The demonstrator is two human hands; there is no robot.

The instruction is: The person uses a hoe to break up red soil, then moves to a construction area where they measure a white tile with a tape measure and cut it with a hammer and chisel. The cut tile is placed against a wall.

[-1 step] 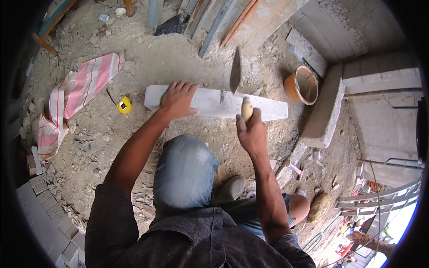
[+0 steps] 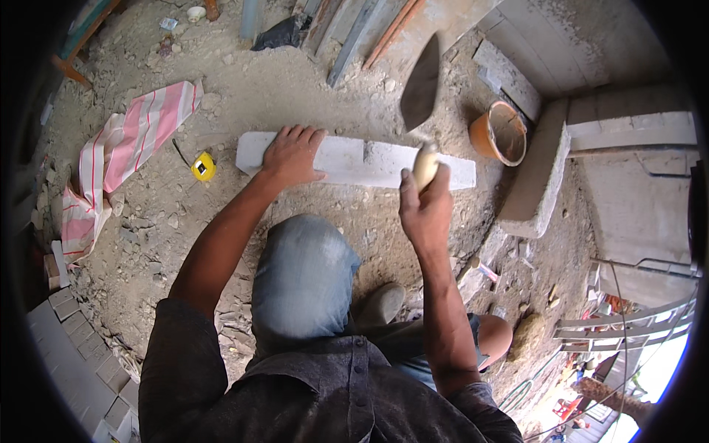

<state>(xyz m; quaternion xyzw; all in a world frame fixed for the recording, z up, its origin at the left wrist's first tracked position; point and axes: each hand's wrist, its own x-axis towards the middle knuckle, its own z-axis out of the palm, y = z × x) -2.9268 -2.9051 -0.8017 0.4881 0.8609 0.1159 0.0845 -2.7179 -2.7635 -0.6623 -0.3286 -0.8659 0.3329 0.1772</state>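
A long pale block [image 2: 343,161] lies crosswise on the dirt ahead of me, with a notch in its upper edge. My left hand [image 2: 294,155] rests flat on the block's left part, fingers stretched toward its far edge and thumb apart. In my right hand [image 2: 428,203] is a pointed trowel [image 2: 422,85], gripped by its light handle. The blade points away from me, raised beyond the block's right half, its broad side showing. A yellow tape measure [image 2: 203,167] lies left of the block.
An orange bucket [image 2: 489,134] stands right of the block, beside a concrete slab [image 2: 535,181]. A pink-striped sheet [image 2: 144,133] lies crumpled at left. Metal and wooden lengths [image 2: 354,44] lean at the back near a black plastic bag [image 2: 284,35]. Rubble covers the ground.
My right hand and the trowel have moved up and to the right. Its blade has turned from nearly edge-on to broadside. My left hand stays on the block.
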